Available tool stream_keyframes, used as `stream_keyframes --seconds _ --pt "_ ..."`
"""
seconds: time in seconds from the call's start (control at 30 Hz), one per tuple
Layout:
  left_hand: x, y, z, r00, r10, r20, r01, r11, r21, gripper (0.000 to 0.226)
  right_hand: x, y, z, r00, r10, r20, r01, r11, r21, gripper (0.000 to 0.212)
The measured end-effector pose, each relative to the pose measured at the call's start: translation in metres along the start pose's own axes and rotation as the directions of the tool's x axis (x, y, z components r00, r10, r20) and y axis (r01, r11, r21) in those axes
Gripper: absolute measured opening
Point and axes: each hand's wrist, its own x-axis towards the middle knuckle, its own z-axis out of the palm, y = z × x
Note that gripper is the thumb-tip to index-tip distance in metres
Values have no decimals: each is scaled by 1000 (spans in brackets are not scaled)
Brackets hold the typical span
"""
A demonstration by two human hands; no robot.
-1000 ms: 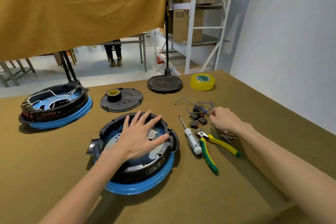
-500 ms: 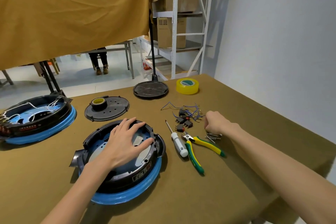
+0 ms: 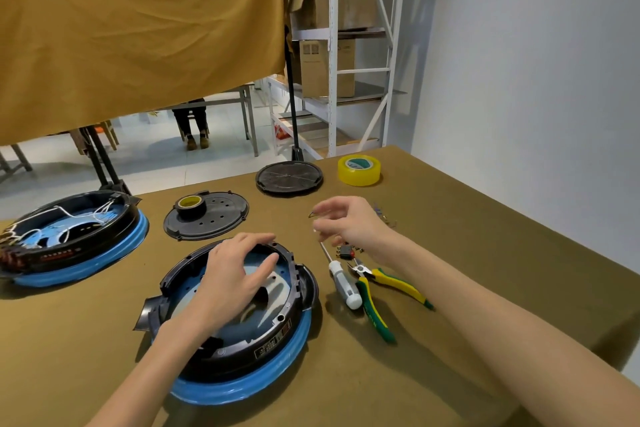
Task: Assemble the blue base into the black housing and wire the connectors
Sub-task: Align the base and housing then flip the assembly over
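The black housing [image 3: 277,336], seated on its blue base [image 3: 242,385], lies directly under the left hand [image 3: 228,284], whose relaxed, spread fingers rest over its interior, grasping nothing. Judging by its build, it is rigid, fairly light plastic, best held by the outer rim. The right hand [image 3: 349,222] hovers just beyond the screwdriver [image 3: 341,279] and cutters [image 3: 377,295], its fingertips pinching something tiny; what it is cannot be made out. Small connectors [image 3: 344,251] lie just under its wrist, partly hidden.
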Motion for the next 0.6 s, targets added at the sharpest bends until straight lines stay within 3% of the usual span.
stream_keyframes --seconds 0.1,0.17,0.27,0.4,0.6 --pt "3 6 -8 990 -23 -142 -12 970 -243 29 4 -12 23 994 71 81 -87 972 216 30" --pt "6 9 -13 986 -66 -153 2 921 -389 26 6 -13 36 990 96 103 -122 951 282 30" --pt "11 9 -16 987 -61 -149 -17 882 -471 21 10 -12 52 985 117 123 -154 922 356 28" --pt "14 -4 -20 985 -79 -155 -5 878 -478 15 15 -13 64 977 152 150 -203 879 431 25" --pt "20 -22 -18 989 -57 -134 16 959 -284 7 23 -12 64 980 125 153 -166 943 289 25"
